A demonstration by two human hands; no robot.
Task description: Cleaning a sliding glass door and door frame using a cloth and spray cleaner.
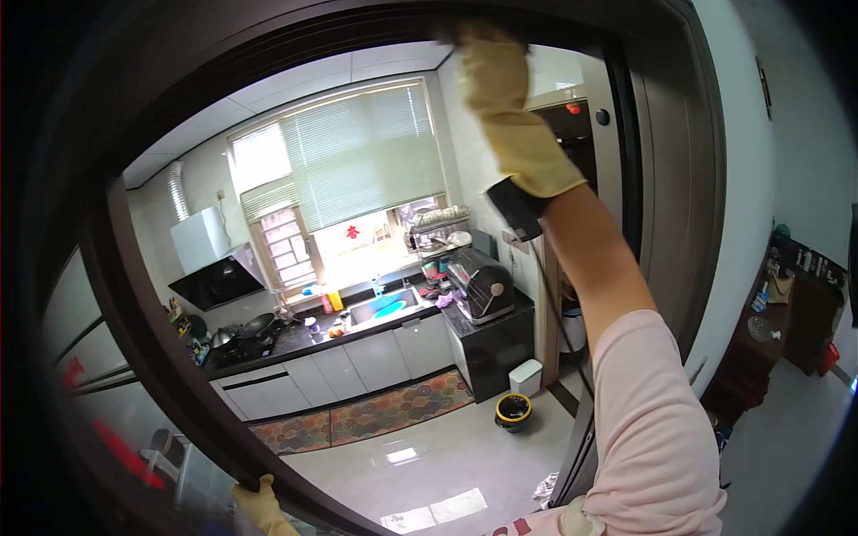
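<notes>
My right hand [495, 60], in a yellow rubber glove, is raised against the top of a dark door frame [322, 45]. Its fingers blur into the dark surface, so whether they hold anything is hidden. A black device [515, 208] with a cable [551, 295] is fixed at that wrist. Low on the left, my left hand [258, 506] wears a matching glove. It grips the edge of a dark door-panel stile [194, 402], with part of the hand cut off by the bottom of the picture.
Beyond the doorway, a kitchen counter [295, 340] holds a sink [362, 311], a wok [258, 326] and a dish cabinet [479, 285]. A yellow-rimmed bin [514, 410] and a white bin [526, 377] stand on the floor. A patterned mat [395, 405] lies along the cabinets. Dark furniture [764, 331] stands right.
</notes>
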